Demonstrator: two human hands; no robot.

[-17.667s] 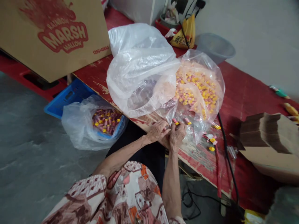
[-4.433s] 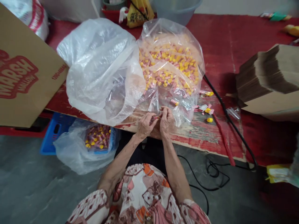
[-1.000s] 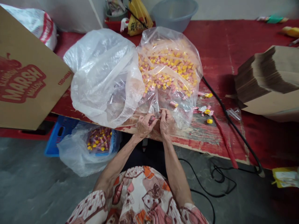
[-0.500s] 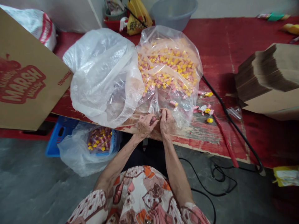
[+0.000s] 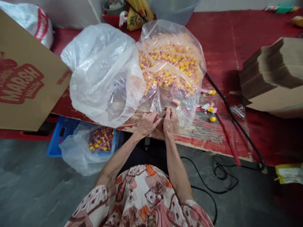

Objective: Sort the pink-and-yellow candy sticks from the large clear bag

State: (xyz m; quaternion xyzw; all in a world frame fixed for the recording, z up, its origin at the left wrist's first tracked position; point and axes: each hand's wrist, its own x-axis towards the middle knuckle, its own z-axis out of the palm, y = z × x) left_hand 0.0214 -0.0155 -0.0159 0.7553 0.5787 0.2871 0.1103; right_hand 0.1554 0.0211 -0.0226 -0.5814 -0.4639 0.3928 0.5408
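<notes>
My left hand (image 5: 149, 123) is at the table's front edge, its fingers curled round a small pink piece (image 5: 156, 117) that is mostly hidden. Close beside it, my right hand (image 5: 169, 121) has its fingers bent and pressed together; whatever lies in them cannot be made out. Just beyond both hands lies the mouth of a clear plastic bag (image 5: 159, 99), full of small pink pieces with yellow caps (image 5: 175, 63). One such loose piece (image 5: 176, 102) rests near the bag's mouth, above my right hand.
A crumpled whitish plastic bag (image 5: 101, 69) lies left of the full bag. Below the table stands a blue basket (image 5: 55, 142) with a lined heap of similar pieces (image 5: 101, 139). A marshmallow carton (image 5: 26, 107), stacked cardboard (image 5: 276, 97), a black cable (image 5: 222, 101) and loose yellow caps (image 5: 212, 119) surround the work spot.
The view has shifted slightly, so the table things sit a little higher. My hands stay close together; the left fingers now cover more of the pink piece.
</notes>
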